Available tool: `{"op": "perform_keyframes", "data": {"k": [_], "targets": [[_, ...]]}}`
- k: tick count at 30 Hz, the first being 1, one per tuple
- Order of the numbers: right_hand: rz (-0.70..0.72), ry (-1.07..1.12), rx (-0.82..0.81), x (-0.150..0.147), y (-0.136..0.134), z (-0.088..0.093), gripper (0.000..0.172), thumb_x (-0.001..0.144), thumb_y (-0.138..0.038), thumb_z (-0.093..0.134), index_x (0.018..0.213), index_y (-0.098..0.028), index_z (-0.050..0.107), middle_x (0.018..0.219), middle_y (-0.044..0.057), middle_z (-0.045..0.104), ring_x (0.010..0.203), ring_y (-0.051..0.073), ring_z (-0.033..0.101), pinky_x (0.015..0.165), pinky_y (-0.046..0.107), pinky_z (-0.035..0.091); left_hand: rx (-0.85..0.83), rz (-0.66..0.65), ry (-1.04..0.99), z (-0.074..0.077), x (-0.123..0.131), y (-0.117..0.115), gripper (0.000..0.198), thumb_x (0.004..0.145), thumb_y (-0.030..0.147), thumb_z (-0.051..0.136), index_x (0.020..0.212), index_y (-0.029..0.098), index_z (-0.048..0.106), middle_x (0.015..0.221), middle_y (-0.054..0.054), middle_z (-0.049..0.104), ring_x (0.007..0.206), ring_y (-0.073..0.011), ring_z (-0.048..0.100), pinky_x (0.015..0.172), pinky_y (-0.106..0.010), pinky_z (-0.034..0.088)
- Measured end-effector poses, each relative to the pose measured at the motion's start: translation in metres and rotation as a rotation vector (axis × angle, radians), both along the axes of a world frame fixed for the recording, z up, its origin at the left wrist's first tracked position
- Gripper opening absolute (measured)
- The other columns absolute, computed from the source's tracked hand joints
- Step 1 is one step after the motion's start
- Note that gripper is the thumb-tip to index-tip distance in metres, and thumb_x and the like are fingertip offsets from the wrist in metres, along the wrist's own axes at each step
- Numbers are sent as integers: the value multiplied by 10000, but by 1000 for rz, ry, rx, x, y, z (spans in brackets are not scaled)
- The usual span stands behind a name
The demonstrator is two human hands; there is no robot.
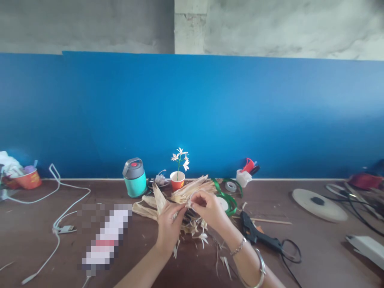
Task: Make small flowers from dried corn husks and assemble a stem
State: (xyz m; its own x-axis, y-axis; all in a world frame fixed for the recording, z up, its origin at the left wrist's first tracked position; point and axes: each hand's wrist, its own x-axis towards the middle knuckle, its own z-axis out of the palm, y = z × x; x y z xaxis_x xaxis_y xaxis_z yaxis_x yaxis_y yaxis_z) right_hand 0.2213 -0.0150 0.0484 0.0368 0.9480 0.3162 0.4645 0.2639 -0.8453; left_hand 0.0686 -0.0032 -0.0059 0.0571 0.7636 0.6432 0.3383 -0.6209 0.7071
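At the frame's lower centre, the left hand [169,228] and right hand [209,205] pinch a small, cream, papery-looking piece [189,203] between closed fingertips; probably light and fragile, it suits a gentle edge hold. Behind lie long beige dried husks [195,189], then a red paper cup [177,185].

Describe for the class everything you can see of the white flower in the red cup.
The white flower has several pale blossoms with narrow, pointed petals on a slender green stem; one hangs lower on the right. Its material is unclear. It stands roughly upright in the red paper cup, before the blue partition; only the cup visibly touches it.
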Motion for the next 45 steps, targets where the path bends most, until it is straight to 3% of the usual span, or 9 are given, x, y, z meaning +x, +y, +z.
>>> {"op": "perform_keyframes", "data": {"k": [4,12,21,28,32,36,41,45], "targets": [[-38,-11,4,3,3,-4,103,654,-121,568,710,-188,625,677,6,667,597,137,580,570,231,454,-63,18,-33,0,0,0,203,791,300,632,962,208,694,846,-46,697,812,-206,649,747,-346,521],[-66,-15,-12,7,7,-7,117,650,-135,570,729,-184,642,699,15,678,613,145,594,574,235,459,37,-28,10,-5,-2,1,181,854,260,553,917,219,718,797,-44,695,758,-183,638,699,-311,516],[-49,20,-37,6,6,-7,119,650,-137,569,740,-182,634,669,6,664,608,143,604,566,229,467,72,15,66,1,2,-2,108,798,253,615,795,210,713,748,-48,704,729,-201,642,694,-350,516],[-37,27,-27,5,7,-9,90,663,-180,585,737,-178,638,692,17,669,630,152,604,591,242,471,-110,-4,24,-2,3,-1,120,788,241,595,749,201,701,744,-29,691,729,-193,647,695,-324,510],[-34,56,-12,8,10,-11,123,744,-251,540,745,-179,641,685,29,677,627,163,617,580,246,469,-189,25,-39,-3,2,-1,144,793,287,592,769,192,698,765,-34,701,738,-198,644,704,-327,507],[-172,-81,18,21,13,-11,212,790,-294,498,717,-185,665,697,40,691,656,180,627,609,255,456,-266,86,-136,-1,-2,0,226,805,366,578,812,169,690,769,-50,706,718,-202,642,668,-312,505],[-273,-156,-20,48,14,-3,359,819,-355,454,574,-165,633,578,43,657,567,170,594,570,245,420,-298,36,-149,0,0,-4,267,807,401,565,830,165,686,792,-59,707,742,-202,635,694,-305,487],[-336,-142,3,74,8,11,300,792,-364,471,706,-160,673,678,50,692,619,176,608,579,239,425,-348,-16,-126,-3,6,-12,276,799,408,567,833,164,693,788,-58,709,690,-181,610,656,-278,468]]}}
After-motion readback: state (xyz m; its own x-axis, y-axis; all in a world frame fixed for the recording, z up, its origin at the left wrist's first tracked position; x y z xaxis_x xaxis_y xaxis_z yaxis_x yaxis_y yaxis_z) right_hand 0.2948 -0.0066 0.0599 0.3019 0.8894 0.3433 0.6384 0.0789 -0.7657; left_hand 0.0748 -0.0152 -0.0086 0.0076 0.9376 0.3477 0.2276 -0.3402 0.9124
